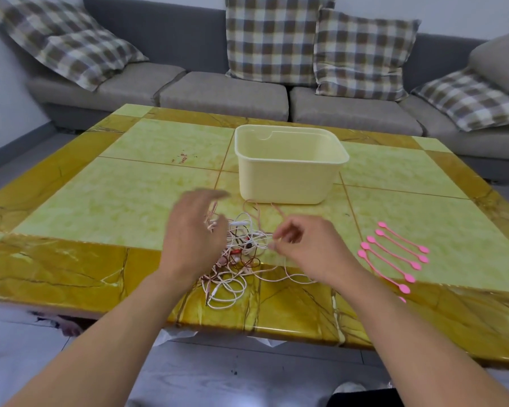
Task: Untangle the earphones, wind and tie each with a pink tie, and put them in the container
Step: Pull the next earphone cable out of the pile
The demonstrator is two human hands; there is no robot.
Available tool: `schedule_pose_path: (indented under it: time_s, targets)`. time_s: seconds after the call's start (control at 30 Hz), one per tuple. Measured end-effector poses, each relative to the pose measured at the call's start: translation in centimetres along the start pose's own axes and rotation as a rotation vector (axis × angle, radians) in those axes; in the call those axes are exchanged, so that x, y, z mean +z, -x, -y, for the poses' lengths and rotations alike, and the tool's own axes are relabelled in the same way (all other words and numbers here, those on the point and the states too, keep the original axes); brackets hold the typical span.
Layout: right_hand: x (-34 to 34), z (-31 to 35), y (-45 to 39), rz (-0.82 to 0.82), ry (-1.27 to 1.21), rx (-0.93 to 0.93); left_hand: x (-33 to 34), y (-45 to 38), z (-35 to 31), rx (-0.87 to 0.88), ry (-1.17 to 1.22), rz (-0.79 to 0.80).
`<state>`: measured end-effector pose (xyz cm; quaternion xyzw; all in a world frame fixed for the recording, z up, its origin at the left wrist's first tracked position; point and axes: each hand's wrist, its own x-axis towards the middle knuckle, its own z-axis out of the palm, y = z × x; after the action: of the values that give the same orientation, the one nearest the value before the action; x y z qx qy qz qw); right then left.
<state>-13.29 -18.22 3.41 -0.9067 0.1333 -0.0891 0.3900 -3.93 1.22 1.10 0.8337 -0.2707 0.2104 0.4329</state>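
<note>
Earphones [235,254] tangled near table [71,277] front edge, between both hands.

Single head-worn wide-angle cam, looking fwd and down from above the near edge of a yellow-green table [106,198]. Both forearms enter from the bottom corners; left hand [193,230] and right hand [312,245] sit near frame centre, close to the lens. Tabletop fills the mid-frame, its edges bowed by lens distortion. Cream container [288,171] sits just past the hands; grey sofa [223,92] w/ checked cushions spans the top, farther off. Floor shows at the bottom edge. No 2nd view, so no overlap.
</note>
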Motion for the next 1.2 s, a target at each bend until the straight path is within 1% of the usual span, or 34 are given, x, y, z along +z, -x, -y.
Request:
schedule_pose_path:
  time_s: [0.03, 0.07, 0.1, 0.17, 0.2, 0.23, 0.3, 0.37, 0.43, 0.5, 0.57, 0.67, 0.77, 0.83, 0.87, 0.93, 1.0, 1.03, 1.07, 1.13, 1.17, 1.2]
  targets:
    - [0.4, 0.0, 0.3, 0.138, 0.072, 0.010, 0.2, 0.3, -0.4, 0.083, 0.017, 0.142]
    - [1.0, -0.1, 0.6, 0.239, 0.143, 0.020, 0.5, 0.8, -0.5, 0.137, -0.008, 0.294]
    - [1.7, -0.2, 0.8, 0.294, 0.215, 0.035, 1.1, 1.3, -0.3, 0.171, -0.085, 0.422]
    - [2.7, -0.4, 0.9, 0.308, 0.330, 0.058, 2.0, 2.3, 0.7, 0.169, -0.358, 0.616]
    - [3.2, -0.5, 0.7, 0.288, 0.370, 0.060, 2.2, 2.5, 1.3, 0.133, -0.476, 0.660]
    - [3.5, -0.5, 0.5, 0.268, 0.405, 0.065, 2.2, 2.6, 1.8, 0.090, -0.528, 0.672]
    - [3.8, -0.6, 0.2, 0.264, 0.466, 0.073, 2.0, 2.4, 2.3, 0.030, -0.506, 0.647]
    - [4.0, -1.1, 0.1, 0.297, 0.520, 0.066, 1.7, 2.0, 2.2, 0.022, -0.487, 0.610]
    - [3.3, -1.3, 0.1, 0.308, 0.503, 0.059, 1.4, 1.7, 2.2, 0.018, -0.493, 0.585]
    - [2.3, -1.4, 0.0, 0.270, 0.404, 0.046, 1.3, 1.6, 2.5, 0.017, -0.464, 0.540]
    - [1.3, -1.1, 0.0, 0.254, 0.252, 0.019, 1.2, 1.5, 2.8, 0.006, -0.440, 0.479]
    - [0.4, -0.5, 0.0, 0.252, 0.026, 0.000, 1.1, 1.2, 3.1, -0.055, -0.475, 0.411]
    - [-0.3, -0.4, 0.0, 0.219, 0.019, -0.034, 0.8, 1.0, 3.2, -0.128, -0.526, 0.366]
    - [-0.8, -0.4, 0.1, 0.168, -0.001, -0.068, 0.6, 0.9, 3.4, -0.173, -0.528, 0.352]
    - [-1.0, -0.3, 0.2, 0.143, -0.059, -0.099, 0.5, 0.9, 3.4, -0.190, -0.525, 0.338]
    - [-1.2, 0.3, 0.6, 0.077, -0.280, -0.164, 0.4, 0.8, 3.5, -0.220, -0.521, 0.301]
    - [-1.3, 0.9, 0.8, -0.047, -0.495, -0.235, 0.3, 0.7, 3.6, -0.221, -0.492, 0.263]
    - [-1.4, 1.2, 0.9, -0.112, -0.554, -0.263, 0.4, 0.7, 3.6, -0.205, -0.464, 0.250]
    - [-1.4, 1.4, 1.0, -0.166, -0.571, -0.286, 0.5, 0.6, 3.6, -0.178, -0.436, 0.244]
    - [-1.5, 1.7, 1.1, -0.211, -0.475, -0.282, 0.6, 0.5, 3.4, -0.138, -0.401, 0.253]
    - [-1.6, 1.5, 1.0, -0.186, -0.373, -0.241, 0.7, 0.6, 3.3, -0.136, -0.387, 0.260]
    - [-1.5, 1.1, 0.7, -0.121, -0.243, -0.180, 0.7, 0.6, 3.3, -0.136, -0.378, 0.269]
